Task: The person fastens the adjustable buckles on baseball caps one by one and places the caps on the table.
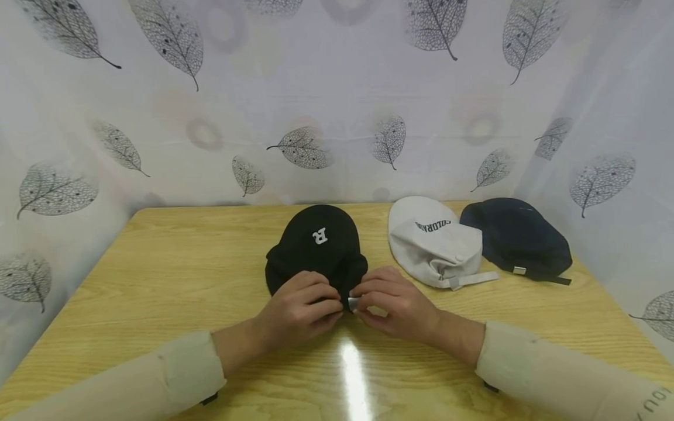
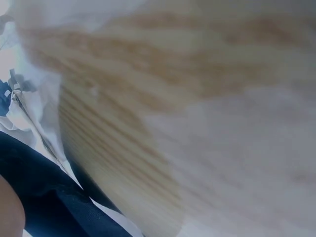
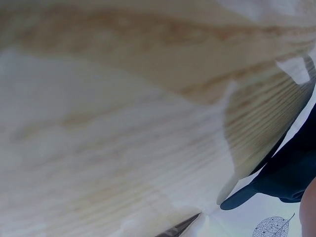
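A black cap (image 1: pixel 322 245) with a raised white letter R lies on the table, its strap end toward me. My left hand (image 1: pixel 302 307) holds the near edge of the cap at the strap with curled fingers. Facing it, my right hand (image 1: pixel 395 304) pinches the strap by a small silver buckle (image 1: pixel 353 302) between thumb and fingers. The fingertips partly hide the strap. Dark cap fabric (image 2: pixel 54 197) fills the lower left of the left wrist view. In the right wrist view, the cap (image 3: pixel 289 170) shows at the right edge beside a bit of hand.
To the right lies a light grey cap (image 1: pixel 421 234) with dark lettering, its strap pointing right. A navy cap (image 1: pixel 513 234) with a silver buckle touches it, near the table's right edge. Behind the wooden table (image 1: pixel 184 263) hangs a leaf-patterned white curtain (image 1: pixel 337 88).
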Motion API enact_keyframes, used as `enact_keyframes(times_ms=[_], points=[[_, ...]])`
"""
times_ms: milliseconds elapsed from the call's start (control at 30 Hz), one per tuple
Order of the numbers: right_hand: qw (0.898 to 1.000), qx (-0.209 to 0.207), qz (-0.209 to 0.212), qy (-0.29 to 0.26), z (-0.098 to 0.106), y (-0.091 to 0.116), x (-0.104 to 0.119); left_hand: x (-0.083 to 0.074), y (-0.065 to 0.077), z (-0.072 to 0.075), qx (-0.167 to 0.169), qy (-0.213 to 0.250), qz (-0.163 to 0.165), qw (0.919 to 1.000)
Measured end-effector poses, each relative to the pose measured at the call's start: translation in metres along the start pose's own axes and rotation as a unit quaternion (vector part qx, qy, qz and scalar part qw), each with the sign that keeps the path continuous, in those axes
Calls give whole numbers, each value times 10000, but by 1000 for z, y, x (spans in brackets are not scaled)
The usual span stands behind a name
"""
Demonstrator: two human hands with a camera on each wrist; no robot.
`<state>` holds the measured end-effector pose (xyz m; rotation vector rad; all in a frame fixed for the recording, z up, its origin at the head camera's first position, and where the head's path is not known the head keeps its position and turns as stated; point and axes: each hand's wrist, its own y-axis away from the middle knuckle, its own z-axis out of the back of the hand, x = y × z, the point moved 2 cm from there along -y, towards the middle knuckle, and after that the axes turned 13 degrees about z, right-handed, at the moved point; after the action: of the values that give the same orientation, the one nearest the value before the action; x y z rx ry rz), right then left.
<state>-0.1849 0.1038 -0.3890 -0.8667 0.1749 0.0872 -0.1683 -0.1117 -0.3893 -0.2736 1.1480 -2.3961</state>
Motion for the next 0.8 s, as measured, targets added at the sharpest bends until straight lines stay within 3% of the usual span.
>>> enact_keyframes(times_ms=[533, 800], points=[[9999, 35, 97, 12, 0, -1, 1, -1, -2, -3, -287, 150, -196, 9993], [9998, -24, 168, 90, 0, -2, 0, -5, -3, -4, -270, 73, 142, 9995]])
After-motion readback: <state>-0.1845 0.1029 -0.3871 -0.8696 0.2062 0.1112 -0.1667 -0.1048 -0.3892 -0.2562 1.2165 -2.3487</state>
